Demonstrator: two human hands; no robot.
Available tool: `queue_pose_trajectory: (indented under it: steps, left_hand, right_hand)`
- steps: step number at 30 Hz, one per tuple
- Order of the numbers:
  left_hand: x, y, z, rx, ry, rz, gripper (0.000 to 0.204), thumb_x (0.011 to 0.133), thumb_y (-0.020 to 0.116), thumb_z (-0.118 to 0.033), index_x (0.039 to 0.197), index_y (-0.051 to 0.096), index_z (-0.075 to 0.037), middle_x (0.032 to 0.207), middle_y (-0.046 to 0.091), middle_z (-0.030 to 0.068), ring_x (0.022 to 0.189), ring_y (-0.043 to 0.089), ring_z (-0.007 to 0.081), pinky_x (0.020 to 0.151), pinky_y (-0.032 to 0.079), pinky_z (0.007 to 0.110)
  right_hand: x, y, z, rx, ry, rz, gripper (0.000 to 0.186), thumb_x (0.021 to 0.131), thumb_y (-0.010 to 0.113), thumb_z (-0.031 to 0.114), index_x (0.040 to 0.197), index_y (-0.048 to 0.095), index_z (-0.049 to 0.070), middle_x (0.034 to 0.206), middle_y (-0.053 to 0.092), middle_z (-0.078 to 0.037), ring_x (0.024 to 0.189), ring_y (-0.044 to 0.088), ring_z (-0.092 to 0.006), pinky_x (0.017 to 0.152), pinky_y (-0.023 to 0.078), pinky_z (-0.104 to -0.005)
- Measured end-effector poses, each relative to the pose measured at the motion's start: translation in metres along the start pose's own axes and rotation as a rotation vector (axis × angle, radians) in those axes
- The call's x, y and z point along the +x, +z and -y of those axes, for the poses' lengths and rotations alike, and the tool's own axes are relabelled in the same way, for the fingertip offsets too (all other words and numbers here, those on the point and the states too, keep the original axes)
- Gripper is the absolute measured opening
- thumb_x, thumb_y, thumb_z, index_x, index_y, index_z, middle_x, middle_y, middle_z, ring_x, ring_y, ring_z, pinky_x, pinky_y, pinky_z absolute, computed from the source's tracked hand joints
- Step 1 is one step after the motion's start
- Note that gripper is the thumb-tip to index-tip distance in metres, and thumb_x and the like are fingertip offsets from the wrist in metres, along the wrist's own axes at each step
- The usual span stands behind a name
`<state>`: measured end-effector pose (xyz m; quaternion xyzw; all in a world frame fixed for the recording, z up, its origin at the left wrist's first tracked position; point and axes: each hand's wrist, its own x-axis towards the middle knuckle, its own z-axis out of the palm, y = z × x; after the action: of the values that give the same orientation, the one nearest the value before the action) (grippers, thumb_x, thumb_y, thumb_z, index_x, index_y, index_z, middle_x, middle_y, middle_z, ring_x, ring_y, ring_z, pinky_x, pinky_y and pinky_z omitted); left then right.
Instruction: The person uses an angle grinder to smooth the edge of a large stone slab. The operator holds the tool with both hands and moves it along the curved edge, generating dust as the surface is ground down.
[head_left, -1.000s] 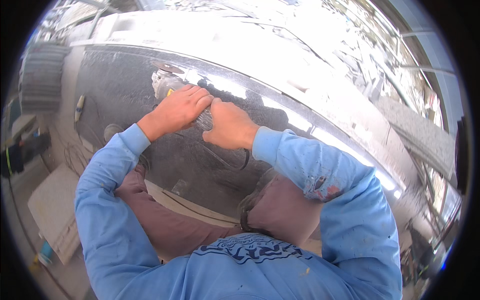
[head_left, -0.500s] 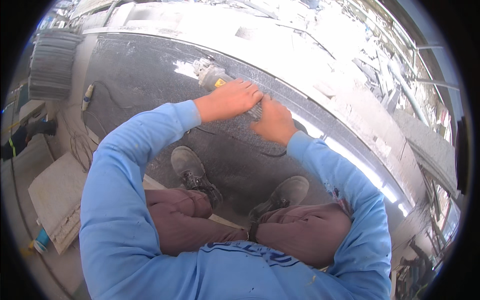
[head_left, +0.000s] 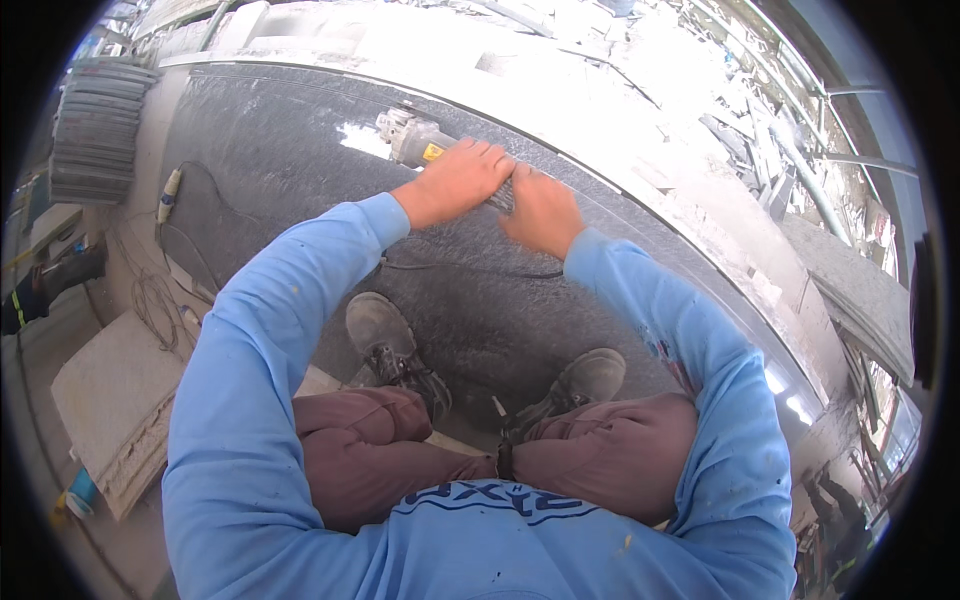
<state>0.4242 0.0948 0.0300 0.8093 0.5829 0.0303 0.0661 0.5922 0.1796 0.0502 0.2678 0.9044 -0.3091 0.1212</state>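
Observation:
Both of my hands are wrapped round the body of an angle grinder (head_left: 415,140), whose grey metal head points to the left. My left hand (head_left: 462,180) grips it behind the yellow label, fingers closed over the top. Close against it, my right hand (head_left: 542,208) is closed on the rear end. Under the tool lies a large dark stone slab (head_left: 270,125), dusty in places and shiny near the grinder's head. The grinder's disc cannot be made out. A dark cord (head_left: 470,268) runs across the slab below my hands.
My boots (head_left: 385,330) rest on the slab. To the left are a cable connector (head_left: 170,195), coiled cable (head_left: 155,305), a pale stone piece (head_left: 115,395) and a stack of grey strips (head_left: 97,130). Broken stone (head_left: 735,130) lies beyond the slab's far edge. Another person's leg (head_left: 60,275) shows at far left.
The grinder and both hands have shifted slightly left and up along the slab. My grip stays the same. The cord below my hands now lies straighter.

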Motion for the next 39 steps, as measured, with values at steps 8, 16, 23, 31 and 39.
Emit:
queue_pose_trajectory:
  steps: [8,16,23,31,39]
  left_hand:
    - [-0.012,0.010,0.005,-0.022,-0.050,0.009,0.043,0.079,0.071,-0.004,0.118,0.053,-0.001,0.107,0.058,0.0107,0.103,0.059,0.0277,0.089,0.045,0.039]
    - [0.004,0.008,0.005,-0.057,-0.059,0.071,0.052,0.075,0.079,-0.007,0.121,0.053,-0.002,0.110,0.059,0.0109,0.107,0.059,0.0276,0.093,0.047,0.040]
    - [0.008,0.012,0.002,-0.040,-0.083,0.128,0.062,0.072,0.086,-0.014,0.123,0.052,-0.003,0.114,0.058,0.0098,0.111,0.058,0.0264,0.096,0.047,0.039]
    - [0.011,0.015,0.000,-0.057,-0.086,0.163,0.062,0.073,0.086,-0.016,0.123,0.052,-0.003,0.114,0.058,0.0101,0.110,0.059,0.0265,0.096,0.047,0.040]
    - [0.008,0.017,0.005,-0.100,-0.081,0.149,0.055,0.075,0.082,-0.012,0.121,0.054,-0.003,0.114,0.059,0.0110,0.111,0.059,0.0274,0.095,0.047,0.040]
  right_hand:
    - [0.010,0.007,0.001,-0.013,-0.075,0.002,0.050,0.080,0.081,0.025,0.111,0.057,-0.006,0.103,0.069,-0.023,0.092,0.072,-0.0358,0.079,0.060,-0.0429]
    - [0.013,0.007,-0.012,-0.024,-0.039,-0.011,0.055,0.079,0.080,0.029,0.115,0.057,-0.006,0.104,0.070,-0.023,0.094,0.072,-0.0357,0.082,0.060,-0.0431]
    - [0.012,0.001,-0.012,-0.026,-0.013,0.023,0.055,0.078,0.082,0.028,0.114,0.058,-0.006,0.098,0.071,-0.023,0.090,0.073,-0.0360,0.080,0.060,-0.0423]
    - [0.012,0.002,-0.017,-0.030,-0.008,0.038,0.055,0.078,0.082,0.027,0.113,0.059,-0.007,0.097,0.071,-0.024,0.089,0.073,-0.0363,0.079,0.060,-0.0426]
    - [0.017,0.007,-0.018,-0.012,-0.027,0.031,0.052,0.077,0.082,0.024,0.111,0.059,-0.007,0.095,0.071,-0.024,0.089,0.072,-0.0368,0.079,0.060,-0.0427]
